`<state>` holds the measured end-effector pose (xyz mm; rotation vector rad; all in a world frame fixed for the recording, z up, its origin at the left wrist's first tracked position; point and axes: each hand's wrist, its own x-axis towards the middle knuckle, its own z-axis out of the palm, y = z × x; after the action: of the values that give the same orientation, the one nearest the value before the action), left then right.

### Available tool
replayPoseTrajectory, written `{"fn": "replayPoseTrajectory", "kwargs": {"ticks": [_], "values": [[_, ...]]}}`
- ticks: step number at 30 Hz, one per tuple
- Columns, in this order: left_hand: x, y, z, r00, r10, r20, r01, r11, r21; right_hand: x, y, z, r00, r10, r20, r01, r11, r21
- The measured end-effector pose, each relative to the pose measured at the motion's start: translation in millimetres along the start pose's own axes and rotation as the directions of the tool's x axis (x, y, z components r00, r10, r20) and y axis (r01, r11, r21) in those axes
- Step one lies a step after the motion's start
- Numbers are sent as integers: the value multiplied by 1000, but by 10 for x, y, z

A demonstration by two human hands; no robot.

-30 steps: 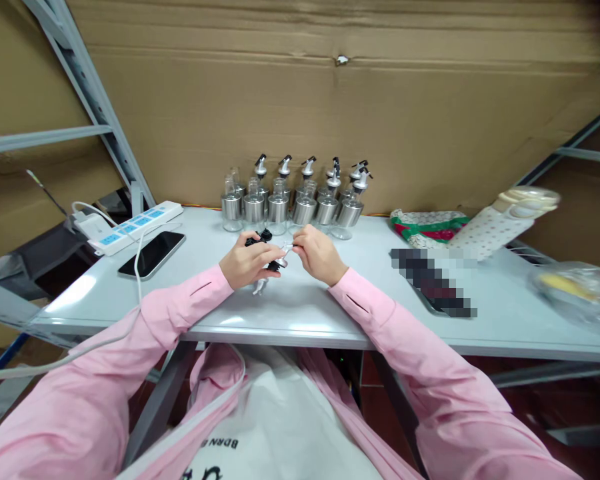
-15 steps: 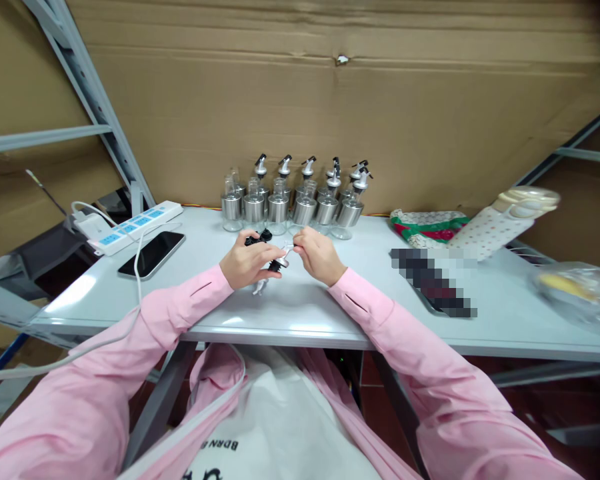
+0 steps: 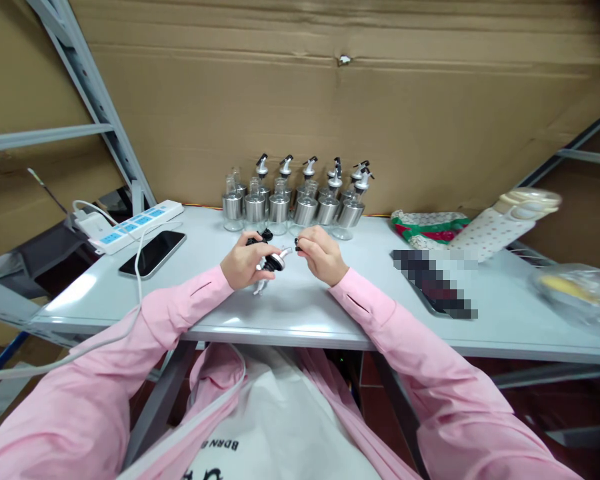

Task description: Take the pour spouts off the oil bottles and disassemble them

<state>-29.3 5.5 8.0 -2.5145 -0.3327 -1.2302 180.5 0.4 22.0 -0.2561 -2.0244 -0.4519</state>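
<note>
My left hand grips a pour spout with a black ribbed stopper and a silver neck pointing right. Just across from that neck, my right hand pinches a small black piece, perhaps the spout's flap cap; a narrow gap separates the two. Black parts lie on the table behind my left hand, which partly hides them. Another silver spout shows below the left fingers. Further back, two rows of glass bottles with steel bands stand upright, several topped with pour spouts.
On the left, a phone lies by a power strip, whose white cable crosses my left sleeve. To the right are a dotted bottle, a patterned cloth item, a blurred-out dark object and a plastic-wrapped item. Cardboard closes off the back.
My right hand has drawn slightly right, away from the spout, and the small black piece now shows in its fingers. The spout in my left hand has tilted a little.
</note>
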Motion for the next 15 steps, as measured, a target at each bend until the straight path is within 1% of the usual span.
{"fn": "replayPoseTrajectory", "kwargs": {"ticks": [2, 4, 6, 9, 12, 15], "values": [[-21, -49, -3, 997, -26, -79, 27, 1000, 12, 0, 15, -27, 998, 52, -29, -53, 999, -3], [-33, -92, -4, 992, -36, -121, 40, 999, 28, 2, 33, -50, 987, 153, -50, -153, 988, -6], [-36, -114, -4, 993, -28, -112, 32, 999, 32, 7, 53, -62, 962, 266, -62, -267, 964, -5], [-36, -112, -6, 998, -14, -60, 17, 999, 36, 8, 86, -64, 912, 402, -79, -401, 916, 28], [-39, -101, -11, 998, -20, -55, 22, 999, 36, -13, 135, -57, 865, 497, -70, -488, 866, 108], [-35, -95, -21, 998, -52, -45, 53, 998, 36, -39, 189, -62, 832, 553, -42, -542, 827, 150]]}}
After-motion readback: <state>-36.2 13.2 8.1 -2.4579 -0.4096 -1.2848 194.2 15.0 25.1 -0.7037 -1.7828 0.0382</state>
